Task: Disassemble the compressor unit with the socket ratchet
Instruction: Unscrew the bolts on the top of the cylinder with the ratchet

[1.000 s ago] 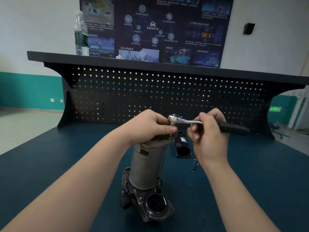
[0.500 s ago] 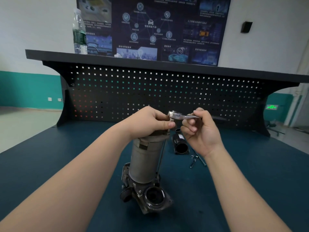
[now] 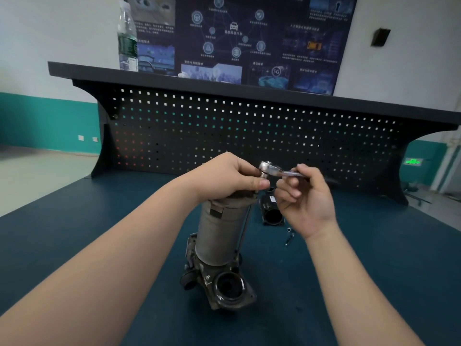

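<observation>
The compressor unit (image 3: 220,236), a grey metal cylinder on a dark cast base with a round port, stands upright on the blue bench top. My left hand (image 3: 229,177) grips the top of the cylinder, thumb and fingers curled beside the socket. The chrome socket ratchet (image 3: 272,169) sits with its head on a long bolt at the cylinder's top right edge. My right hand (image 3: 305,202) holds the ratchet's handle, which points away to the right; the black grip is mostly hidden behind the hand.
A black cylindrical housing (image 3: 272,212) lies behind the unit. Small loose bolts and a socket (image 3: 289,236) lie beside it, under my right wrist. A black pegboard (image 3: 249,136) with a shelf closes the back of the bench; a water bottle (image 3: 127,38) stands on the shelf.
My right hand has swung the ratchet handle away from me, so the black grip now points back behind the hand. My left hand has stayed on the cylinder top.
</observation>
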Demonstrator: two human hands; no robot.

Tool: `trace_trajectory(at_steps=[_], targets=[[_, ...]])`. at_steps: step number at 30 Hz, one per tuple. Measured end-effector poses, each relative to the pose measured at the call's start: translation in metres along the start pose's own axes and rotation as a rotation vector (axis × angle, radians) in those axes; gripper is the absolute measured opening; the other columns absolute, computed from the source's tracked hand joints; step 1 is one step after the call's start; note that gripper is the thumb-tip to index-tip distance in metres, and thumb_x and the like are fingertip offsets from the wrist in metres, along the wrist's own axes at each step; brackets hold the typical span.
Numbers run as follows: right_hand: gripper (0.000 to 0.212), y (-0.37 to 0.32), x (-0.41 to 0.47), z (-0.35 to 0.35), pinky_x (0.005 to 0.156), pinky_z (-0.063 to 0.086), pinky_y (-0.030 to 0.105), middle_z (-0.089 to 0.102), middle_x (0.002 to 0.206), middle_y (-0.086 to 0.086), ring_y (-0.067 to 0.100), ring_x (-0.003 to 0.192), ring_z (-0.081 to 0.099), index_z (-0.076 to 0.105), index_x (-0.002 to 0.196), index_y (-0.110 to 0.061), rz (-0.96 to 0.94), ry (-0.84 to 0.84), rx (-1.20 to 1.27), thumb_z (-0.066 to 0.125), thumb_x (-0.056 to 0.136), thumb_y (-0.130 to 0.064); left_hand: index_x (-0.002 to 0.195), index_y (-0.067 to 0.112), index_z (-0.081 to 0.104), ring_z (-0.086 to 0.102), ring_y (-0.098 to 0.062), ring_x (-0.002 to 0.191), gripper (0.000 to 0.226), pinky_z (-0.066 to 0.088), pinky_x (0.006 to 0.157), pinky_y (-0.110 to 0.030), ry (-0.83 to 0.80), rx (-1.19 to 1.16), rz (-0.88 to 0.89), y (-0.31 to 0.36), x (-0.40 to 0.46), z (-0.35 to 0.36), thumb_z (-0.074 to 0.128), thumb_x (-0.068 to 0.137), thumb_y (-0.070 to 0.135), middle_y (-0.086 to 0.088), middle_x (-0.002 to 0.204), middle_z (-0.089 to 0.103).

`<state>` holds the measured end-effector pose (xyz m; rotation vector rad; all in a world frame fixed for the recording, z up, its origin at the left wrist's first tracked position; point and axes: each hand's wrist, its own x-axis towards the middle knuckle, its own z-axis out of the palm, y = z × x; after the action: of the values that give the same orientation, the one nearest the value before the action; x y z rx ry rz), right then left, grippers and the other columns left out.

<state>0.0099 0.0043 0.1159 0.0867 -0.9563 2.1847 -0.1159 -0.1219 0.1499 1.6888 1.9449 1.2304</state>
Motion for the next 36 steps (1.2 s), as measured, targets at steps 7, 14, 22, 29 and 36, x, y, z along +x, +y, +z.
trace_trajectory(at_steps=[7,14,22,29,36], targets=[[0.025,0.041,-0.035,0.015,0.049,0.037,0.025,0.048,0.058,0.000,0.011,0.051,0.045,0.045,0.066,-0.023,-0.901,0.126,-0.784,0.058,0.088,-0.022,0.073,0.049,0.073,0.056,-0.010,0.073,0.009,0.053,0.083,-0.045,0.084,0.066,0.021,-0.005,0.001,0.004,0.067,0.069,0.055,-0.002,0.078,0.073],[0.035,0.014,-0.021,0.011,0.043,0.031,0.021,0.048,0.048,0.000,0.013,0.040,0.040,0.045,0.054,-0.025,-0.539,0.036,-0.406,0.054,0.086,-0.013,0.094,0.036,0.078,0.059,-0.011,0.089,0.011,0.047,0.086,-0.027,-0.023,-0.048,0.026,-0.005,-0.001,-0.003,0.068,0.090,0.033,-0.006,0.103,0.074],[0.028,0.031,-0.026,0.008,0.046,0.035,0.025,0.047,0.052,-0.001,0.016,0.046,0.043,0.046,0.060,-0.026,-0.741,0.114,-0.577,0.055,0.086,-0.020,0.078,0.050,0.075,0.062,-0.005,0.078,0.010,0.053,0.084,-0.037,0.100,0.033,0.057,-0.007,0.005,0.003,0.073,0.083,0.042,0.003,0.087,0.076],[0.032,0.011,-0.021,0.007,0.044,0.035,0.023,0.050,0.051,0.002,0.016,0.042,0.041,0.046,0.057,-0.024,-0.601,-0.039,-0.568,0.055,0.086,-0.013,0.094,0.044,0.076,0.053,-0.011,0.086,0.011,0.043,0.083,-0.031,-0.062,-0.050,0.050,-0.007,0.001,-0.006,0.069,0.088,0.038,-0.012,0.098,0.072],[0.034,0.008,-0.005,-0.001,0.042,0.032,0.019,0.050,0.051,0.000,0.011,0.042,0.040,0.046,0.055,-0.022,-0.200,-0.183,-0.166,0.050,0.086,-0.011,0.088,0.038,0.078,0.057,-0.011,0.085,0.007,0.051,0.090,-0.038,-0.007,-0.073,0.050,-0.005,-0.003,-0.005,0.073,0.085,0.033,-0.013,0.097,0.074]])
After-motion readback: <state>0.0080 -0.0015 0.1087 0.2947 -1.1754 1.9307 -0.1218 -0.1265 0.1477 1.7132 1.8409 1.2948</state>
